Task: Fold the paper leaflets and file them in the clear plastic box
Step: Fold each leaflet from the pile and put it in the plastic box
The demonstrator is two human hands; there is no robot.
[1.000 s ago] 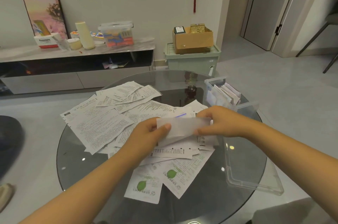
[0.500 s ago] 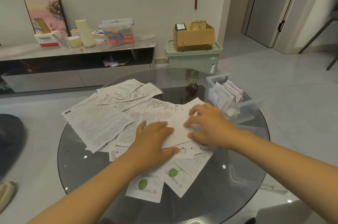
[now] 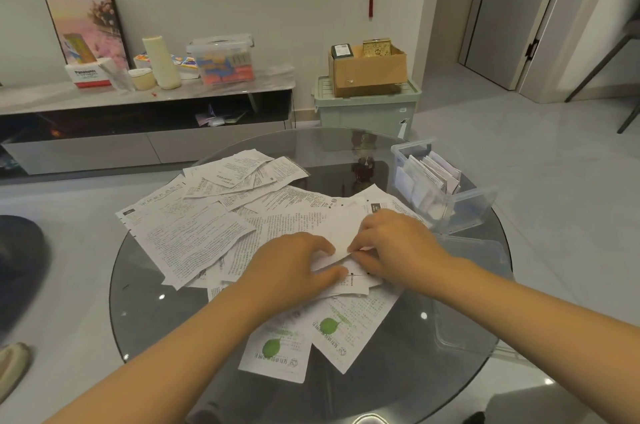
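Both hands work one white leaflet (image 3: 341,233) on top of the paper pile: the right hand (image 3: 398,243) has a narrow grip, its fingertips pinching the leaflet's near edge, while the left hand (image 3: 294,267) presses the same sheet with thumb and fingers lightly curled around its left part. The two hands sit almost touching at the fold. The leaflet lies on a spread of unfolded printed leaflets (image 3: 194,233) covering the left and middle of the round glass bench (image 3: 145,302); two sheets with green leaf marks (image 3: 325,330) lie nearest the person. The clear plastic box (image 3: 460,212) stands at the bench's far right, just beyond the right hand, with folded leaflets (image 3: 433,174) standing upright inside. Its clear lid (image 3: 467,302) lies flat on the right edge of the bench.
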